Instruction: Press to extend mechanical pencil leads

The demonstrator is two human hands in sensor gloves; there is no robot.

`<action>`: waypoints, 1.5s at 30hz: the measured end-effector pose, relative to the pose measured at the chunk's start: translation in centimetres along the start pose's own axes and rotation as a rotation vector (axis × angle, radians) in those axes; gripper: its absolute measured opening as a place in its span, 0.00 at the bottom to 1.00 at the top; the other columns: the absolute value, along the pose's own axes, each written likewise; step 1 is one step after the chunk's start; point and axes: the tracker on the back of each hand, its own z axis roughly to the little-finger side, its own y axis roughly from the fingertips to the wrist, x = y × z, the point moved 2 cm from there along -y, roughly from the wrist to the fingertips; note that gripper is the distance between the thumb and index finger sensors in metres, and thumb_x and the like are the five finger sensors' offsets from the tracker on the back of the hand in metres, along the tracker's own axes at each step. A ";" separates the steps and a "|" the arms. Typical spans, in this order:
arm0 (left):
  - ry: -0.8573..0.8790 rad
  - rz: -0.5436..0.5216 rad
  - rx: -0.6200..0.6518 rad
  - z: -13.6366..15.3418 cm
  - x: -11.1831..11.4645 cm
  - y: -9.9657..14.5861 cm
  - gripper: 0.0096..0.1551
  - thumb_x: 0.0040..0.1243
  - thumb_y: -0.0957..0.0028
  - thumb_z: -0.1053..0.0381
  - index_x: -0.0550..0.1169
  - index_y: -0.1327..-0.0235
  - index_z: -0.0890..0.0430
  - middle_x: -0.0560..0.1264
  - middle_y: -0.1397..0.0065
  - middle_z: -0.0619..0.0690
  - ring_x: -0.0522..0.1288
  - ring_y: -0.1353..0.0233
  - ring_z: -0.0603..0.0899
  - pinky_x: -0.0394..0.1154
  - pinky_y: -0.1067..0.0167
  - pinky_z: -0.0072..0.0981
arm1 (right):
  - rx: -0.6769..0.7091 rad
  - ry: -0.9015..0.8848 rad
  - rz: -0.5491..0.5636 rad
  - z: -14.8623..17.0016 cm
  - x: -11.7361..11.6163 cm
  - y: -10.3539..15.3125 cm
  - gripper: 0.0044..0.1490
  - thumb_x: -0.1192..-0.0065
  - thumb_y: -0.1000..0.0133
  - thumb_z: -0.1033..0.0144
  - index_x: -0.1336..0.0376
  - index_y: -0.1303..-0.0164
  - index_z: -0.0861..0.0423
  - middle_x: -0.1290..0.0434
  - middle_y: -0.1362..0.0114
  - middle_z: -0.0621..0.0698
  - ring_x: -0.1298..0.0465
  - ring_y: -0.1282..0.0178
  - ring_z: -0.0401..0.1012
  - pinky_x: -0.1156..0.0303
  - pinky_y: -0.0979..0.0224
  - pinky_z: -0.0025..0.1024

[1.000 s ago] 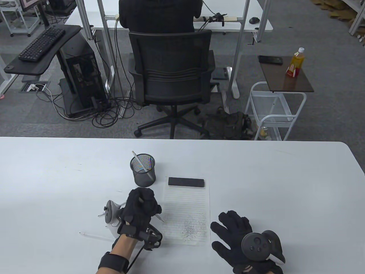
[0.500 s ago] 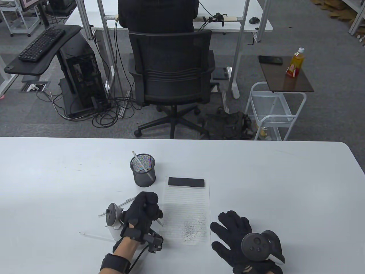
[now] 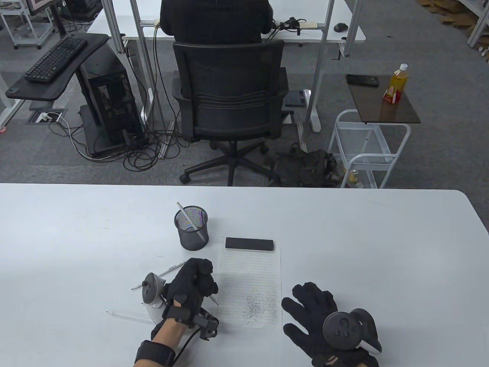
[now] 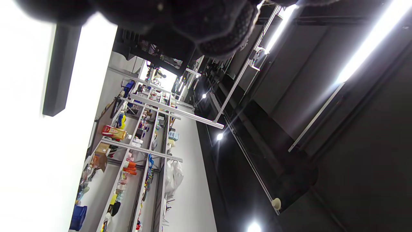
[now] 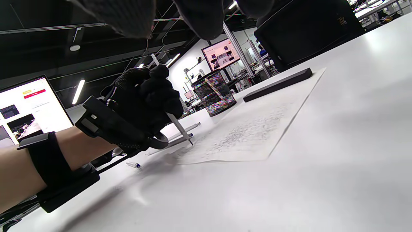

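Observation:
My left hand (image 3: 193, 284) grips a grey mechanical pencil (image 5: 175, 122) in a fist, thumb on its top end, tip down just above the left edge of the lined paper (image 3: 252, 283). In the table view the pencil's tip (image 3: 214, 301) pokes out below the fist. My right hand (image 3: 311, 311) rests flat on the table with fingers spread, right of the paper, holding nothing. Two more pencils lie on the table left of my left hand, one (image 3: 168, 272) behind it and a white one (image 3: 124, 315) nearer me. Another pencil (image 3: 188, 217) stands in the mesh cup (image 3: 191, 233).
A black eraser block (image 3: 250, 244) lies across the top of the paper. The paper carries a patch of grey scribbles (image 3: 259, 306). The table's far edge (image 3: 229, 188) runs behind the cup, with an office chair (image 3: 229, 99) beyond it.
My left hand has moved a little toward me and lowered the pencil tip to the paper's left edge. My right hand has not moved.

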 end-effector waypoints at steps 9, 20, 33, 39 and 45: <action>0.004 -0.005 0.001 0.0 0.0 0.1 0.32 0.48 0.46 0.36 0.84 0.53 0.60 0.82 0.75 0.44 0.80 0.73 0.57 0.81 0.59 0.57 | -0.001 0.001 -0.004 0.0 -0.1 0.0 0.42 0.41 0.39 0.45 0.38 0.19 0.58 0.48 0.15 0.68 0.52 0.17 0.73 0.58 0.28 0.82; 0.013 -0.006 -0.010 0.2 0.0 0.2 0.32 0.48 0.46 0.36 0.84 0.53 0.60 0.82 0.75 0.44 0.80 0.73 0.57 0.81 0.59 0.57 | -0.004 0.001 -0.008 0.0 -0.1 -0.1 0.42 0.41 0.39 0.45 0.38 0.19 0.58 0.47 0.15 0.68 0.52 0.17 0.73 0.58 0.28 0.81; 0.100 0.053 0.071 -5.2 0.8 -0.6 0.39 0.45 0.47 0.34 0.72 0.33 0.58 0.79 0.55 0.49 0.78 0.56 0.60 0.74 0.48 0.61 | 0.000 -0.004 0.003 0.1 0.1 0.0 0.42 0.41 0.39 0.45 0.38 0.19 0.58 0.48 0.15 0.68 0.52 0.16 0.73 0.58 0.27 0.81; -0.276 0.025 -0.043 -10.5 -1.9 -2.1 0.33 0.46 0.47 0.48 0.66 0.28 0.58 0.72 0.38 0.52 0.74 0.47 0.61 0.75 0.48 0.56 | 0.004 0.001 0.000 0.0 0.0 0.0 0.42 0.41 0.39 0.45 0.38 0.19 0.58 0.47 0.15 0.68 0.52 0.17 0.73 0.58 0.27 0.81; -0.744 0.083 -0.190 -14.2 -5.5 -3.1 0.30 0.50 0.47 0.54 0.72 0.29 0.55 0.59 0.31 0.52 0.65 0.37 0.63 0.72 0.42 0.55 | -0.001 -0.003 -0.004 0.1 0.0 0.1 0.42 0.41 0.39 0.45 0.38 0.19 0.58 0.47 0.15 0.68 0.52 0.17 0.73 0.58 0.27 0.81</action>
